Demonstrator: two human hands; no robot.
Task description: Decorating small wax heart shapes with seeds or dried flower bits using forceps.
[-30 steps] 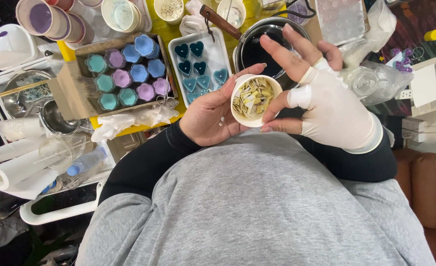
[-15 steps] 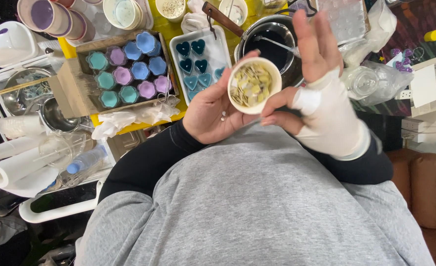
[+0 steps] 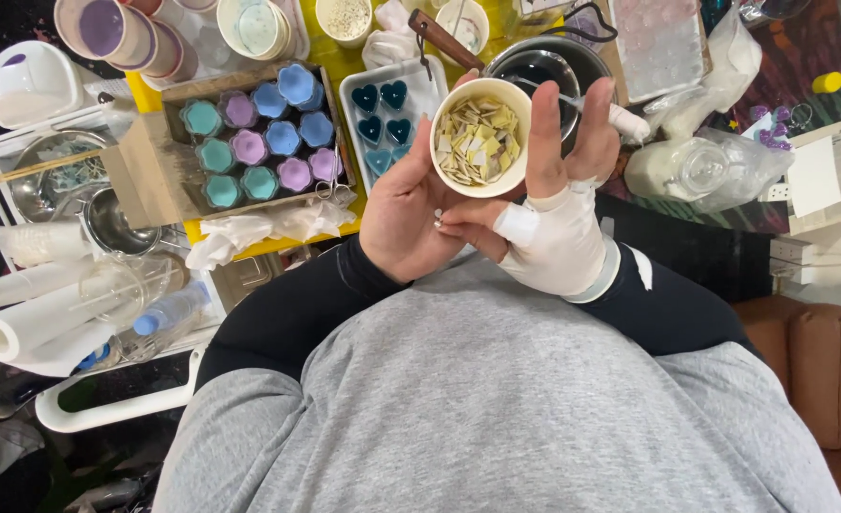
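Note:
My left hand (image 3: 403,211), bare with a black sleeve, grips a white paper cup (image 3: 480,138) from its left side and from below. The cup is filled with small pale yellow and cream flakes. My right hand (image 3: 555,204), wrapped in white over palm and wrist, lies against the cup's right side. Its fingers are straight and point away from me, and its thumb reaches under the cup. Both hands hover in front of my grey-shirted chest, over the near edge of a crowded yellow table (image 3: 150,95).
A cardboard box (image 3: 140,176) of teal, purple and blue flower-shaped pieces sits at the left. A white tray (image 3: 354,90) of dark blue hearts and a black pot (image 3: 546,68) lie behind the cup. Stacked cups (image 3: 107,28), a paper roll (image 3: 21,328) and a bagged jar (image 3: 696,166) surround them.
The cup has risen away from my chest toward the table. My right hand's spread fingers have drawn together and come up against the cup's right side.

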